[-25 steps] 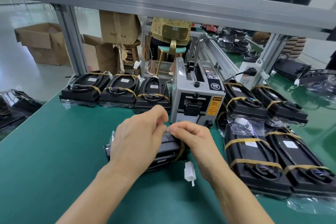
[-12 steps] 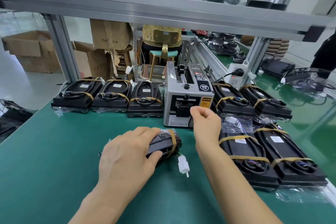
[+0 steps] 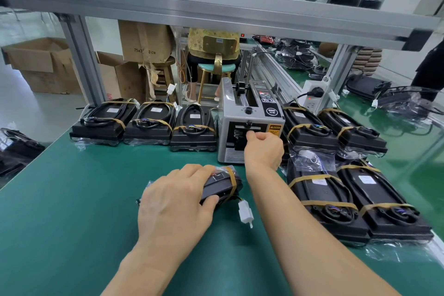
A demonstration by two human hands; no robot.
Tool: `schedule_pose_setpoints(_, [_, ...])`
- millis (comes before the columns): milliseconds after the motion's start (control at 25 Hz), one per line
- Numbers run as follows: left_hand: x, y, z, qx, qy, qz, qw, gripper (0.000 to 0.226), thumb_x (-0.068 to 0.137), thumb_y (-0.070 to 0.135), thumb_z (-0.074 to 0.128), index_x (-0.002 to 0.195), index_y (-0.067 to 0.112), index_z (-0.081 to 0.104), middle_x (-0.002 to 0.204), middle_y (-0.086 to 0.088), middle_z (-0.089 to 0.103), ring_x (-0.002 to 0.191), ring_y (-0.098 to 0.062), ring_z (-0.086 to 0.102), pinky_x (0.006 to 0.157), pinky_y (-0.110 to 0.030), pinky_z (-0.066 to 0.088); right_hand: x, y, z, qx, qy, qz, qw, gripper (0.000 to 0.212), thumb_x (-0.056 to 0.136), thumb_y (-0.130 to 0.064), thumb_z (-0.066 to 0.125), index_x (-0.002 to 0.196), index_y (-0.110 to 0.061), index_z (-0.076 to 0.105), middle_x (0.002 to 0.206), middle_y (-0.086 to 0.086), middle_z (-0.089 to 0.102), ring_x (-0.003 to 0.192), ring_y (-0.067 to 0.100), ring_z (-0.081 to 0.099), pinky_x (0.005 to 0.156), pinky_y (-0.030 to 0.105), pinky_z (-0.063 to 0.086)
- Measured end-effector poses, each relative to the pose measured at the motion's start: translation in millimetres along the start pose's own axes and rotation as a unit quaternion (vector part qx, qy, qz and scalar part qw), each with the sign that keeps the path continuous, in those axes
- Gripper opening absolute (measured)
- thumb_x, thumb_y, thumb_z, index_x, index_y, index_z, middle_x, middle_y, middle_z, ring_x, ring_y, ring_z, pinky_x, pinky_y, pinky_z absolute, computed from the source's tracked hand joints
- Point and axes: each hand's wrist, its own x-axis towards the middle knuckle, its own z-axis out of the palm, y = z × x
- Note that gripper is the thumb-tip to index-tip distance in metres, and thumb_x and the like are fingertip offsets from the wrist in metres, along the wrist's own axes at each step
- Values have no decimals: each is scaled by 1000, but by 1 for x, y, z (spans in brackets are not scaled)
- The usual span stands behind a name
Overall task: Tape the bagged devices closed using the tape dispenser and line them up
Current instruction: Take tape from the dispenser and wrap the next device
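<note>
**One hand on the device, one at the dispenser**

The bagged device lies on the green surface just in front of the tape dispenser, its long axis running from near left up to far right. One brown tape band wraps its far right end, and a white connector on a short lead lies just beside that end, on the near side. The left hand covers most of the device, fingers bent over its top and thumb against its near side, holding it down. The right hand reaches to the mouth of the grey tape dispenser, fingers curled with the tips drawn together at the slot; whether they pinch tape I cannot tell. Left of the dispenser three taped devices stand side by side along the far edge, long axes pointing away. More taped devices lie to the right, packed close.
</note>
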Motion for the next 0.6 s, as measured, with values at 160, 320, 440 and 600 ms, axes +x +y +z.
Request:
schedule_pose_setpoints(160, [1,0,-1,-12,9,-17,1000,46,48,27,89,91,31,73,81,15,71,64,-16,67,52,-27,48,-9,3,-14,125,-57,-6,990,17,87,-26,68,71,-21,67,76,-9,66,76,10,59,67,23,41])
schedule_pose_setpoints(320, [2,2,-1,-28,19,-44,998,44,47,27,88,88,32,73,76,15,71,63,-17,67,54,-26,48,-44,18,-45,191,-221,-75,953,14,83,-19,72,68,-21,73,67,-13,71,63,-7,62,56,4,44])
schedule_pose_setpoints(440, [1,2,-1,-22,25,-47,998,45,45,28,89,87,31,73,75,14,72,62,-17,67,52,-26,47,-66,29,-58,165,-275,-112,940,15,82,-16,72,67,-18,72,63,-7,66,58,2,54,58,12,45])
schedule_pose_setpoints(600, [0,3,0,-26,26,-49,998,44,46,25,89,87,30,73,77,13,72,63,-18,68,53,-28,49,-81,28,-66,97,-268,-185,941,14,80,-16,75,69,-23,72,70,-5,64,60,-1,51,62,12,41])
